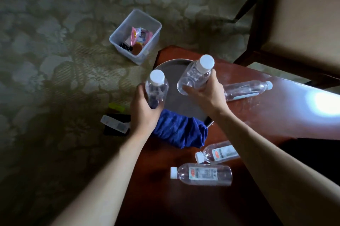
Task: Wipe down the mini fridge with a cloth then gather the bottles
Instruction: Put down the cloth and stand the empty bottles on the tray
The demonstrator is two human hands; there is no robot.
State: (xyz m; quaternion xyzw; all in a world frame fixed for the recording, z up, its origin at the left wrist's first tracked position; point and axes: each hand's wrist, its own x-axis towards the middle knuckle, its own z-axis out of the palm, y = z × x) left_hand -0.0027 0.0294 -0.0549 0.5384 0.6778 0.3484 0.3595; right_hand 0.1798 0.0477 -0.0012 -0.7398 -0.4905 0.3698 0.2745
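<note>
My left hand grips a clear white-capped bottle upright at the left rim of a round grey tray. My right hand holds a second clear bottle, tilted, above the tray. A crumpled blue cloth lies on the wooden table against the tray's near edge. Three more bottles lie on their sides: one to the right of the tray, two near the table's front. No mini fridge is in view.
On the carpet to the left stand a clear plastic bin with small packets, and a dark object with a white tape roll. A wooden chair with a beige seat is at the upper right.
</note>
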